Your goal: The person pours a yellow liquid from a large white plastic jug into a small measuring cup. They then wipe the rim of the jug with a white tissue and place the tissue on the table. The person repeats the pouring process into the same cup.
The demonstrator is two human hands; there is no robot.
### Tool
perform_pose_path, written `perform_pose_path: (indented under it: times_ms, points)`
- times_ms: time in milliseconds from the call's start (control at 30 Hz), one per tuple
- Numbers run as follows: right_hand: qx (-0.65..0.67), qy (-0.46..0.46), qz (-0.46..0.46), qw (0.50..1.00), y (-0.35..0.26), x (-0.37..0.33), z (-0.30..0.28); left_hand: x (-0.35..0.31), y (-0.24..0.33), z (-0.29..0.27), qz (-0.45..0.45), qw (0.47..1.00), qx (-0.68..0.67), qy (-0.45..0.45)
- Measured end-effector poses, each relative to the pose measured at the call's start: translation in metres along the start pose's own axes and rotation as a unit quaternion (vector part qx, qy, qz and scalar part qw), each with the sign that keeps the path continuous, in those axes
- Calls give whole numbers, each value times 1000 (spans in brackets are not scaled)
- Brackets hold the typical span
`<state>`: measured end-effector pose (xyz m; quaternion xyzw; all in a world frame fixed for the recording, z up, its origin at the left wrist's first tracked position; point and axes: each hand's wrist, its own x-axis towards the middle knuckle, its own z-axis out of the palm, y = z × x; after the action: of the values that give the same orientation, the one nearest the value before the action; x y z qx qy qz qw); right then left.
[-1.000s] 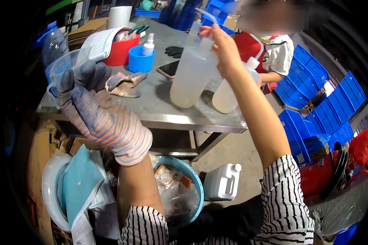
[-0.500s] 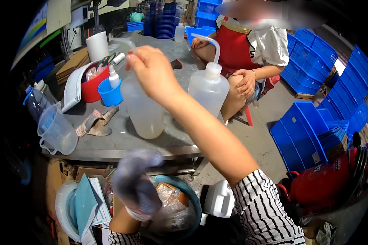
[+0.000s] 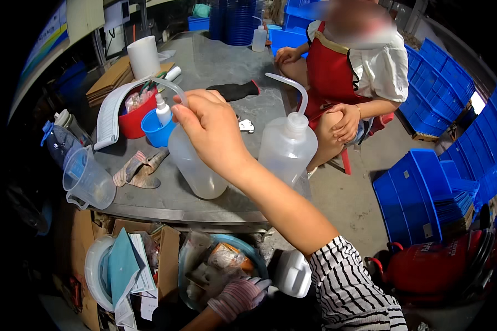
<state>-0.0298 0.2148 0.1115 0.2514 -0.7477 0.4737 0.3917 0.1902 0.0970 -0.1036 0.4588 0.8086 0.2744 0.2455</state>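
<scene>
My bare right hand (image 3: pixel 212 124) is closed round the top of a translucent squeeze wash bottle (image 3: pixel 196 165), hiding its cap and neck. The bottle leans slightly on the grey table, its bent spout showing left of my fingers. Just right of my forearm stands a second wash bottle (image 3: pixel 290 146), capped, its curved spout pointing left. Low in the view, my left hand (image 3: pixel 240 298) wears a pink-striped glove with grey fingers. Its fingers are loosely stretched, with nothing visible in them, by the front rim of a blue tub (image 3: pixel 262 262) holding plastic wrap and scraps.
A clear measuring jug (image 3: pixel 88 179), a worn glove (image 3: pixel 141 171), a blue cup (image 3: pixel 154 128) with a small bottle and a red container (image 3: pixel 133 124) stand left on the table (image 3: pixel 199 71). A seated person (image 3: pixel 337 71) is beyond its right edge. Blue crates (image 3: pixel 406 190) stand right.
My left hand has dropped and turned, from in front of the table edge to the tub's front. My right hand sits lower on the bottle's top. The view has shifted slightly.
</scene>
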Motion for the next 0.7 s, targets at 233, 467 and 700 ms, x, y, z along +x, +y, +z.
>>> perform_pose_path:
  times_ms: [233, 467, 700]
  points:
    - [47, -74, 119, 989, -28, 11, -13, -36, -15, 7, -286, 949, 84, -100]
    - [50, -153, 198, 967, -54, 17, -30, -42, 16, 32, -280, 954, -100, 24]
    - [-59, -242, 127, 960, -89, 16, -18, -121, 115, 57, -336, 911, -210, 111]
